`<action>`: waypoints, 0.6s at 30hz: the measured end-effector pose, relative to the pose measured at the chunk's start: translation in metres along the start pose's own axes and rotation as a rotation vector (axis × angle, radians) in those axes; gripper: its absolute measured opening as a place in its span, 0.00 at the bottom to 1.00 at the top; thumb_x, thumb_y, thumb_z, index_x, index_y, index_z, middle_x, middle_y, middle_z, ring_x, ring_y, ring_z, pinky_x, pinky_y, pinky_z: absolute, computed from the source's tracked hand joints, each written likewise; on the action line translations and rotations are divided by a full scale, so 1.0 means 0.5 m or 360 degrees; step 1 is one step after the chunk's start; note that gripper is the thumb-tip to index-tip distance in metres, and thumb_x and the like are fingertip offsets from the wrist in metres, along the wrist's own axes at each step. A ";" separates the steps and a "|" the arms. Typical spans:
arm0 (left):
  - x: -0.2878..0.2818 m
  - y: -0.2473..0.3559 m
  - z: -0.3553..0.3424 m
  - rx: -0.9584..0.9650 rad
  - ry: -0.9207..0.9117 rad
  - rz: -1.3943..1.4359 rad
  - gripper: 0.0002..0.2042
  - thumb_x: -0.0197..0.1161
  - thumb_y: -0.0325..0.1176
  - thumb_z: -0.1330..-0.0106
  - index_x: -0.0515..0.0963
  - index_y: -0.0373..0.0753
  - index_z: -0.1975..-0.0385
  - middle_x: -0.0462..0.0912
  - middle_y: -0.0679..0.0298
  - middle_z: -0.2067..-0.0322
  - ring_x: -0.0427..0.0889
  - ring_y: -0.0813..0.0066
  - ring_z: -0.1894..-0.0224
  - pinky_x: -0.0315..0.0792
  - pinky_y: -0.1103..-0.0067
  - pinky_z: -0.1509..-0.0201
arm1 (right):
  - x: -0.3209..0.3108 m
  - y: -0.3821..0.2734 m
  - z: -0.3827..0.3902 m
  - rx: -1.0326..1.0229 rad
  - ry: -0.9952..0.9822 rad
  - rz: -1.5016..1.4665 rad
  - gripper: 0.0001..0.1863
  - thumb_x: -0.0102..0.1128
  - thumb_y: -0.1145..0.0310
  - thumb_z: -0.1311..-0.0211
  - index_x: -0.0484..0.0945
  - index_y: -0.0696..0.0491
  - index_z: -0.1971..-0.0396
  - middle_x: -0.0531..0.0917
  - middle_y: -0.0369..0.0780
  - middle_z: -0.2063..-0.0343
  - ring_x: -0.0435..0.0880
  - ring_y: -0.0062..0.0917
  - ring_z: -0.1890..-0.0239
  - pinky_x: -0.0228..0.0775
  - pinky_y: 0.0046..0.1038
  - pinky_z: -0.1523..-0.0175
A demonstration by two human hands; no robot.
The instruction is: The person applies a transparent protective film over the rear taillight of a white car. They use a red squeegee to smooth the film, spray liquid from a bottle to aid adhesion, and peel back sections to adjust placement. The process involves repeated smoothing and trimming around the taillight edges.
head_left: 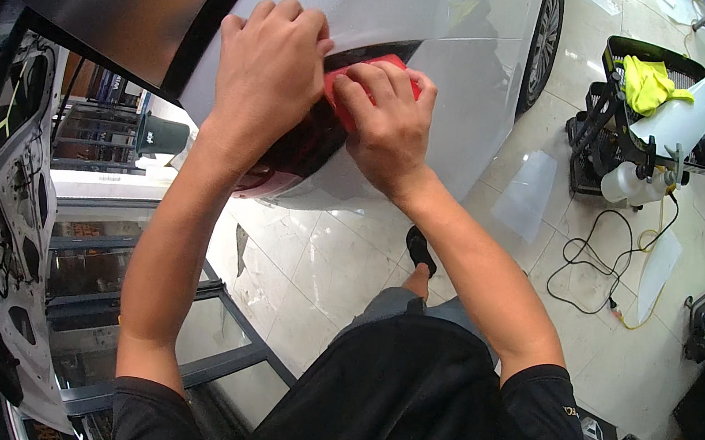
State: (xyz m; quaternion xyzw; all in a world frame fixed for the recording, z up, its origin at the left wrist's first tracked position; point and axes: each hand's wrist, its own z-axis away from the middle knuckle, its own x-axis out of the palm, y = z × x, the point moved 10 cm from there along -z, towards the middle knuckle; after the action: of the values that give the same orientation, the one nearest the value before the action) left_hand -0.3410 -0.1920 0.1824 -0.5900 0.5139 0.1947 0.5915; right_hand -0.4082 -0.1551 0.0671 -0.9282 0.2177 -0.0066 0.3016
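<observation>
Red block (343, 105) sits in right fingers (379, 86); lettering (572, 412) marks sleeve (542, 414).

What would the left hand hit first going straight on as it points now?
The left hand would meet the pale car body panel just past its knuckles. It may already be touching that surface; depth is hard to judge from this one view.

A tiled floor (307, 294) carries a black cart (611, 65), a looped cable (600, 267) and a translucent sheet (527, 194). The cart holds a yellow cloth (649, 86).
</observation>
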 end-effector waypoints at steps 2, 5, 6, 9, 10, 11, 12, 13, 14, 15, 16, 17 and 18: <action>0.009 0.019 -0.008 0.0042 0.0027 -0.0071 0.08 0.68 0.37 0.26 0.88 0.40 0.61 0.88 0.59 0.60 0.84 0.56 0.48 0.68 0.60 0.46 | 0.004 0.004 0.001 0.0010 0.0044 -0.0012 0.21 0.74 0.77 0.49 0.87 0.46 0.53 0.86 0.32 0.53 0.84 0.31 0.46 0.65 0.45 0.38; 0.028 0.016 -0.013 -0.0002 -0.0058 -0.0114 0.09 0.67 0.37 0.26 0.88 0.39 0.64 0.88 0.56 0.60 0.85 0.55 0.48 0.68 0.59 0.45 | 0.007 0.006 0.012 0.0006 0.0044 -0.0034 0.21 0.74 0.77 0.49 0.87 0.46 0.53 0.86 0.31 0.53 0.84 0.31 0.46 0.65 0.45 0.38; 0.033 0.013 -0.014 -0.0034 -0.0107 -0.0117 0.09 0.67 0.37 0.26 0.89 0.39 0.64 0.89 0.55 0.60 0.85 0.54 0.48 0.68 0.58 0.44 | 0.009 0.004 0.014 -0.0006 0.0048 -0.0022 0.21 0.74 0.76 0.49 0.87 0.46 0.52 0.86 0.32 0.53 0.84 0.31 0.46 0.65 0.45 0.38; 0.039 0.020 -0.034 -0.0078 -0.0370 -0.0120 0.10 0.67 0.37 0.26 0.90 0.39 0.63 0.90 0.53 0.59 0.86 0.53 0.48 0.66 0.56 0.42 | 0.012 0.009 0.017 -0.0022 0.0068 0.0007 0.21 0.75 0.76 0.49 0.87 0.46 0.52 0.86 0.32 0.52 0.84 0.32 0.45 0.65 0.45 0.39; 0.040 0.017 -0.036 -0.0096 -0.0403 -0.0105 0.10 0.67 0.37 0.26 0.90 0.39 0.63 0.90 0.52 0.58 0.86 0.53 0.48 0.65 0.55 0.41 | 0.012 0.010 0.019 -0.0021 0.0059 -0.0006 0.21 0.75 0.76 0.49 0.87 0.46 0.52 0.86 0.32 0.52 0.84 0.32 0.45 0.65 0.46 0.39; 0.044 0.010 -0.040 -0.0114 -0.0435 -0.0090 0.10 0.67 0.37 0.26 0.91 0.39 0.63 0.90 0.52 0.58 0.86 0.53 0.48 0.65 0.55 0.40 | 0.013 0.011 0.021 -0.0021 0.0050 -0.0018 0.21 0.75 0.76 0.49 0.87 0.46 0.52 0.86 0.33 0.52 0.84 0.32 0.45 0.66 0.46 0.39; 0.047 0.004 -0.039 -0.0132 -0.0467 -0.0074 0.10 0.67 0.36 0.27 0.91 0.39 0.62 0.90 0.52 0.58 0.86 0.53 0.48 0.64 0.55 0.40 | 0.013 0.007 0.023 -0.0030 0.0064 -0.0016 0.18 0.73 0.75 0.47 0.87 0.45 0.54 0.85 0.33 0.52 0.83 0.32 0.45 0.66 0.48 0.39; 0.042 0.004 -0.043 -0.0108 -0.0427 -0.0066 0.10 0.67 0.36 0.27 0.92 0.39 0.61 0.89 0.53 0.59 0.86 0.54 0.48 0.64 0.56 0.39 | 0.015 0.007 0.021 -0.0045 0.0081 0.0002 0.16 0.72 0.73 0.46 0.86 0.45 0.56 0.85 0.33 0.53 0.83 0.33 0.44 0.66 0.50 0.38; 0.038 0.002 -0.044 -0.0094 -0.0362 -0.0022 0.09 0.68 0.35 0.28 0.92 0.39 0.63 0.90 0.53 0.61 0.86 0.53 0.49 0.64 0.56 0.40 | 0.014 0.008 0.022 -0.0060 0.0097 0.0020 0.13 0.70 0.72 0.44 0.85 0.44 0.58 0.84 0.33 0.53 0.82 0.33 0.44 0.66 0.52 0.38; 0.038 0.002 -0.043 -0.0080 -0.0298 0.0024 0.08 0.69 0.35 0.30 0.92 0.39 0.64 0.90 0.53 0.62 0.86 0.52 0.51 0.64 0.55 0.42 | 0.008 0.011 0.024 -0.0064 0.0112 0.0028 0.10 0.69 0.70 0.42 0.85 0.44 0.59 0.84 0.33 0.54 0.82 0.33 0.45 0.66 0.51 0.39; 0.030 -0.003 -0.043 -0.0078 -0.0233 0.0062 0.07 0.70 0.34 0.32 0.92 0.39 0.66 0.90 0.54 0.64 0.87 0.51 0.52 0.64 0.54 0.43 | 0.009 0.010 0.021 -0.0059 0.0116 0.0035 0.09 0.68 0.69 0.41 0.85 0.44 0.60 0.84 0.33 0.55 0.83 0.32 0.45 0.66 0.51 0.39; 0.029 -0.006 -0.042 -0.0075 -0.0252 0.0057 0.08 0.69 0.35 0.30 0.92 0.39 0.65 0.90 0.55 0.62 0.86 0.53 0.51 0.64 0.56 0.42 | 0.010 0.008 0.017 -0.0053 0.0119 0.0043 0.08 0.67 0.68 0.39 0.85 0.44 0.60 0.84 0.32 0.56 0.83 0.31 0.46 0.66 0.50 0.40; 0.026 -0.006 -0.041 -0.0071 -0.0272 0.0053 0.09 0.69 0.37 0.29 0.92 0.39 0.63 0.89 0.55 0.61 0.86 0.54 0.50 0.63 0.58 0.41 | 0.013 0.007 0.012 -0.0048 0.0121 0.0051 0.06 0.67 0.67 0.38 0.85 0.43 0.61 0.84 0.32 0.57 0.83 0.30 0.47 0.66 0.49 0.40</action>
State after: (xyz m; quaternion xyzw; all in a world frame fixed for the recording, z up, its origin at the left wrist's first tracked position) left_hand -0.3411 -0.2161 0.1778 -0.5757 0.4668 0.2655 0.6166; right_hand -0.4030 -0.1569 0.0597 -0.9281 0.2440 -0.0338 0.2792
